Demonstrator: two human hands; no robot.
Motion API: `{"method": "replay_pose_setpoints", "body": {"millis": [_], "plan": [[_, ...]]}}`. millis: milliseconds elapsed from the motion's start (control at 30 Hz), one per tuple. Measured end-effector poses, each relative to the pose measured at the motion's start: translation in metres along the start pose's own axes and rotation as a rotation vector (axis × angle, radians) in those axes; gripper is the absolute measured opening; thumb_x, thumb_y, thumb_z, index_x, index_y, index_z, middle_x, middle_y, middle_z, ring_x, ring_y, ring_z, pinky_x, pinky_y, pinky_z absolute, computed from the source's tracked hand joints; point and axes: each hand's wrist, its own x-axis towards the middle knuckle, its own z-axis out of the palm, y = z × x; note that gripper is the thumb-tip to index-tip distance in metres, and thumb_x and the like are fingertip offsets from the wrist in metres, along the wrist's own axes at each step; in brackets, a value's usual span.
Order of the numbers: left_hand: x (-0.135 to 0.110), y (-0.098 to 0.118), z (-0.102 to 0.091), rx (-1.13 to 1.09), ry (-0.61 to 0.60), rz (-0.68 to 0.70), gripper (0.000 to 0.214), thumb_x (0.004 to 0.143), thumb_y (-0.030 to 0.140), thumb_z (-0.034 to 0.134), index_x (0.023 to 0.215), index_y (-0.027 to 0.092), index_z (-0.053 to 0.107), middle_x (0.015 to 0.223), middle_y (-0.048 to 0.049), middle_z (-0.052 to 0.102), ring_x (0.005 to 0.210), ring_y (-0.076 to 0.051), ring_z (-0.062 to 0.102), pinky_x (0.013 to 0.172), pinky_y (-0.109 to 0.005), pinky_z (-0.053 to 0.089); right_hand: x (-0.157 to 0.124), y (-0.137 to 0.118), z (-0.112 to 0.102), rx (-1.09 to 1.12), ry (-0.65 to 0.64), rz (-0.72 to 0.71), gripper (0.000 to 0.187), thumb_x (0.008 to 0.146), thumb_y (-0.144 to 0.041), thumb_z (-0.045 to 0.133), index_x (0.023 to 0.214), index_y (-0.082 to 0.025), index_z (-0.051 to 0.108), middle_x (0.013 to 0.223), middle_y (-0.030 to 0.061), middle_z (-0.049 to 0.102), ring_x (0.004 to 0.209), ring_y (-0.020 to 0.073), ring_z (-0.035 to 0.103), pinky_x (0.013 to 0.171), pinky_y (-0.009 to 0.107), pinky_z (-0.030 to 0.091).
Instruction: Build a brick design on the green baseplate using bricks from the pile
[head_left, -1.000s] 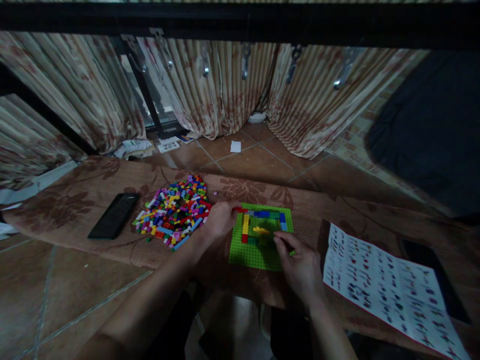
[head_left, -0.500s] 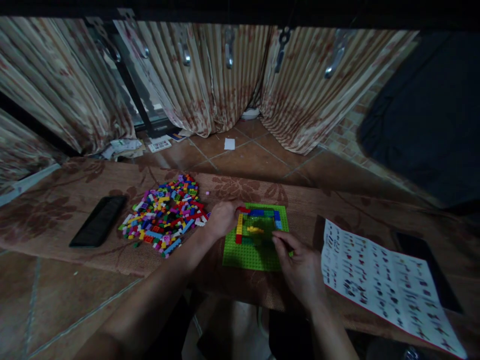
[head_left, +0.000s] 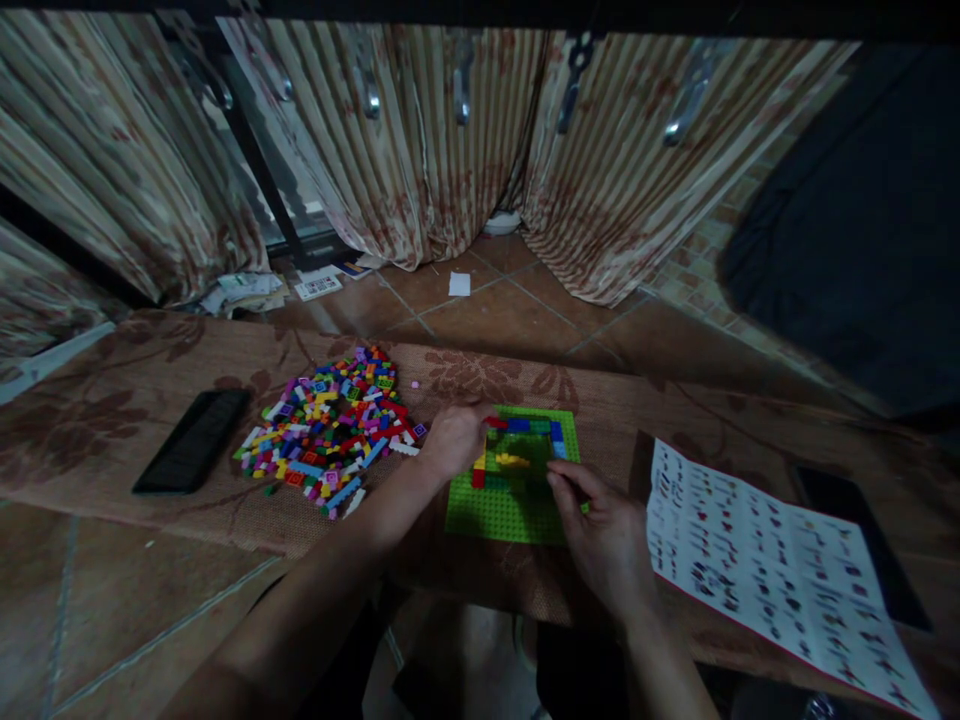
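Observation:
A green baseplate (head_left: pixel 510 520) lies on the cloth-covered bench in front of me. On it a rectangular outline of bricks shows blue bricks (head_left: pixel 517 425) at the back, light blue at the right and yellow and red at the left. A small yellow piece (head_left: pixel 512 461) sits inside the outline. My left hand (head_left: pixel 457 440) is closed at the back left corner, its fingers on a red brick (head_left: pixel 495 423). By the plate's right edge, my right hand (head_left: pixel 604 520) has thumb and forefinger pinched; whatever they hold is hidden.
A heap of mixed bricks (head_left: pixel 330 430) spreads left of the plate, beside a black phone (head_left: pixel 193 440). On the right lies a printed instruction sheet (head_left: pixel 772 560), partly over a dark flat object (head_left: pixel 862 540). Curtains (head_left: pixel 450 160) hang beyond the bench (head_left: pixel 615 410).
My view has tilted and shifted slightly. My left hand stays at the back left corner with the red brick, moved a little rightward. The right hand keeps its pinch beside the plate.

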Motion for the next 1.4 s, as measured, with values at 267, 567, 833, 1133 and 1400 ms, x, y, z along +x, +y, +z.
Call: {"method": "replay_pose_setpoints", "body": {"millis": [267, 567, 833, 1133, 1400], "plan": [[0.0, 0.0, 0.002, -0.004, -0.004, -0.005, 0.028, 0.089, 0.016, 0.048, 0.106, 0.021, 0.07, 0.097, -0.006, 0.068, 0.091, -0.018, 0.063, 0.089, -0.029, 0.05, 0.0, 0.0, 0.001, 0.0, 0.0, -0.005, 0.023, 0.093, -0.034, 0.051, 0.097, -0.024, 0.071, 0.094, 0.0035, 0.075, 0.083, 0.0184, 0.071, 0.075, 0.029, 0.055], [0.0, 0.0, 0.003, -0.006, 0.017, -0.001, 0.03, 0.088, 0.014, 0.049, 0.107, 0.021, 0.07, 0.102, -0.007, 0.068, 0.094, -0.019, 0.063, 0.093, -0.031, 0.049, 0.002, -0.002, 0.001, -0.007, 0.004, -0.012, 0.022, 0.092, -0.033, 0.052, 0.095, -0.023, 0.071, 0.091, 0.004, 0.075, 0.081, 0.0186, 0.071, 0.073, 0.029, 0.056], [-0.001, 0.002, -0.003, -0.05, 0.017, -0.032, 0.028, 0.088, 0.015, 0.049, 0.106, 0.02, 0.07, 0.102, -0.0058, 0.07, 0.094, -0.018, 0.064, 0.091, -0.028, 0.049, 0.002, -0.003, 0.001, -0.007, 0.003, 0.003, 0.023, 0.092, -0.034, 0.052, 0.095, -0.023, 0.071, 0.09, 0.0036, 0.075, 0.08, 0.0186, 0.071, 0.073, 0.028, 0.056], [-0.016, -0.008, -0.025, -0.098, 0.055, -0.157, 0.029, 0.088, 0.017, 0.049, 0.108, 0.022, 0.07, 0.098, -0.0037, 0.073, 0.087, -0.017, 0.067, 0.083, -0.026, 0.049, 0.001, -0.002, 0.004, -0.025, -0.002, -0.005, 0.027, 0.092, -0.037, 0.05, 0.095, -0.022, 0.072, 0.091, 0.0042, 0.076, 0.078, 0.0181, 0.072, 0.072, 0.027, 0.056], [-0.039, -0.027, -0.054, 0.059, 0.038, -0.383, 0.029, 0.086, 0.018, 0.05, 0.104, 0.024, 0.072, 0.098, -0.0051, 0.073, 0.092, -0.019, 0.067, 0.082, -0.027, 0.049, 0.001, 0.006, 0.013, -0.081, 0.003, -0.029, 0.038, 0.089, -0.051, 0.051, 0.096, -0.021, 0.074, 0.089, 0.0048, 0.077, 0.075, 0.0207, 0.073, 0.07, 0.028, 0.056]]}}
